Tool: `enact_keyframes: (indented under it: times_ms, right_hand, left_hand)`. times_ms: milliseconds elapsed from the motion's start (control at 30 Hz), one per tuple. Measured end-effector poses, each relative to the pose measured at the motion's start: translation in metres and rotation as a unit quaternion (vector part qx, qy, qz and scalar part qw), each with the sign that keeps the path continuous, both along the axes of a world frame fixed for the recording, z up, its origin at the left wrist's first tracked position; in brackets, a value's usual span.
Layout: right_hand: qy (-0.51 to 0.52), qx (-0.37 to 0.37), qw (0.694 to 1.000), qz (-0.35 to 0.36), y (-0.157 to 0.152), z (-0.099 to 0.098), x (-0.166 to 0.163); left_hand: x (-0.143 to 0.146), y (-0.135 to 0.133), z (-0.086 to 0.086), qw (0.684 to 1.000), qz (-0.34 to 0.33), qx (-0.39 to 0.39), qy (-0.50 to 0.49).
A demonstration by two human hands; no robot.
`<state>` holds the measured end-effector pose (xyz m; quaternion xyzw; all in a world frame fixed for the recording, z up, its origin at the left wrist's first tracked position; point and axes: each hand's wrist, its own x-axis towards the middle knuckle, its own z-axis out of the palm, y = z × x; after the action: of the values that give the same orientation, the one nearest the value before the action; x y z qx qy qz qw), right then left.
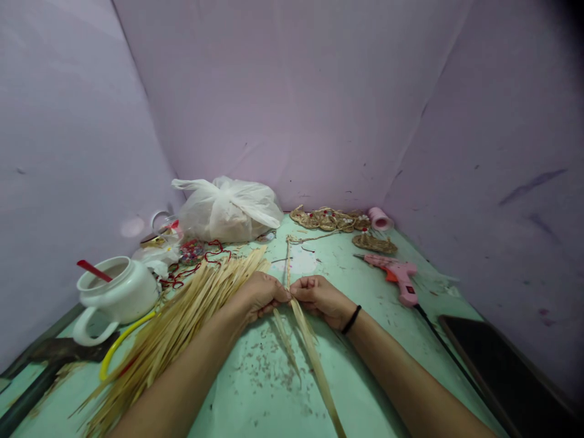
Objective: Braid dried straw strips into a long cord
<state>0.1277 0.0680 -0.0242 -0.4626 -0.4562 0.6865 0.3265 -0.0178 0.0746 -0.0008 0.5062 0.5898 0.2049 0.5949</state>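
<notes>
- Left hand (260, 296): rests on the pale green, speckled desk (255, 389), its grip narrow, thumb and fingertips pinched on the thin tan braided straw strip (288, 267) at the point where the braid ends.
- Right hand (319, 297): lies just beside the left hand, fingertips almost touching it, its grip likewise pinched on the same strip; a black band circles the wrist.
- Braided straw strip: runs from the two hands straight away from the person toward the far wall; its loose flat straw strands (310, 350) trail from the hands back toward the person along the desk.
- Bundle of long pale straw stalks (182, 322): lies fanned out on the desk just left of the strip, partly under the left forearm.
- White ceramic pot with a handle (116, 295): stands left of the strip, beyond the bundle; a red stick juts from its mouth.
- White translucent plastic bag (228, 210): sits left of the strip's far end, near the wall.
- Pink glue gun (396, 275): lies on the desk right of the strip, well apart from the right hand.
- Flat coiled straw ornaments (328, 219): lie beyond the strip's far end, against the wall.
</notes>
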Motion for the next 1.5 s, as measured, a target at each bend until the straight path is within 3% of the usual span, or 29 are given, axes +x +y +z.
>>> enact_keyframes:
  times_ms: [267, 767, 933, 1067, 1233, 1367, 1433, 1500]
  right_hand:
    - [-0.005, 0.003, 1.0, 0.001, -0.001, 0.002, 0.001]
    - [-0.139, 0.072, 0.988, -0.018, 0.002, 0.004, 0.002]
    - [-0.24, 0.164, 0.957, -0.016, 0.005, 0.002, 0.006]
    - [-0.333, 0.169, 0.928, -0.009, 0.002, 0.013, 0.006]
    - [-0.392, 0.195, 0.899, 0.028, -0.015, 0.03, -0.009]
    - [-0.44, 0.283, 0.852, 0.004, -0.026, 0.035, -0.022]
    - [-0.429, 0.294, 0.854, 0.02, -0.027, 0.035, -0.021]
    - [-0.39, 0.26, 0.882, 0.045, -0.023, 0.036, -0.015]
  left_hand:
    - [-0.009, 0.003, 0.004, 0.999, -0.049, -0.007, -0.008]
    - [0.003, -0.001, -0.001, 0.997, -0.024, 0.068, 0.032]
    - [0.007, -0.004, -0.003, 0.992, -0.016, 0.101, 0.08]
    - [0.014, -0.007, -0.002, 0.988, -0.008, 0.121, 0.098]
    - [0.016, -0.009, 0.004, 0.996, 0.069, 0.053, 0.021]
    - [0.008, -0.006, 0.005, 0.998, 0.048, 0.013, -0.025]
    - [0.004, -0.004, 0.003, 0.998, 0.028, 0.027, -0.042]
    - [0.0, -0.001, 0.0, 0.998, 0.009, 0.029, -0.053]
